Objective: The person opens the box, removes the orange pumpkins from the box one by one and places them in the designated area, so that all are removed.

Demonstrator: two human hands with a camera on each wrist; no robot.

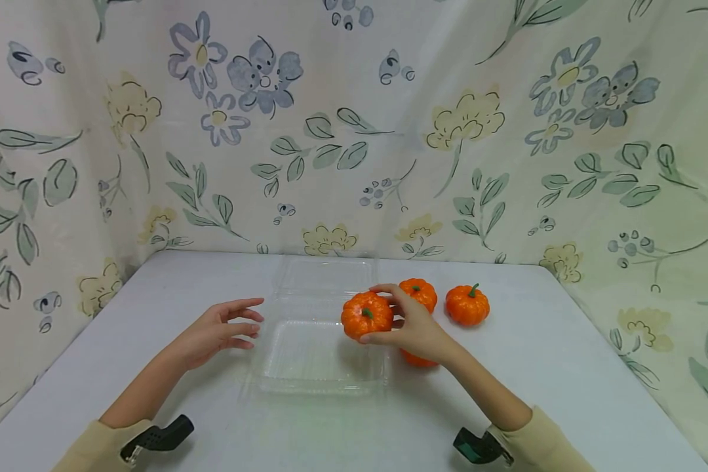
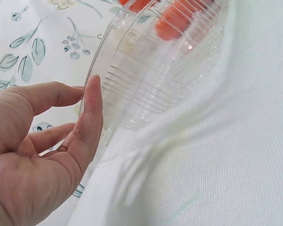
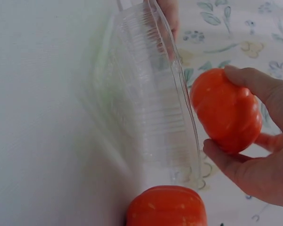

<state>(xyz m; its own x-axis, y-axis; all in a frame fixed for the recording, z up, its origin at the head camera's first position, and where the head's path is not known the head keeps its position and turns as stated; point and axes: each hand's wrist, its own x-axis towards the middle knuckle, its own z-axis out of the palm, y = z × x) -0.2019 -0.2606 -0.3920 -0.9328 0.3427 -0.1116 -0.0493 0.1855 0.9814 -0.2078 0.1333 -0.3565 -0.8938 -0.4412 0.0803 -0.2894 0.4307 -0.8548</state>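
Observation:
My right hand (image 1: 419, 329) holds a small orange pumpkin (image 1: 366, 316) with a green stem, thumb on the near side and fingers on the far side. In the head view the pumpkin overlaps the right rim of a clear plastic clamshell box (image 1: 307, 354). The right wrist view has the pumpkin (image 3: 224, 110) just above the rim. At the box's left side is my left hand (image 1: 212, 333), fingers spread and loosely bent. Its fingertips (image 2: 92, 89) are right at the clear rim in the left wrist view, gripping nothing.
Right of the box, one pumpkin (image 1: 419, 293) sits behind my right hand and another (image 1: 467, 305) farther right. A third (image 1: 419, 358) is mostly hidden under that hand. The box's clear lid (image 1: 327, 275) lies back toward the floral curtain (image 1: 330, 151). White cloth covers the table (image 1: 566, 367).

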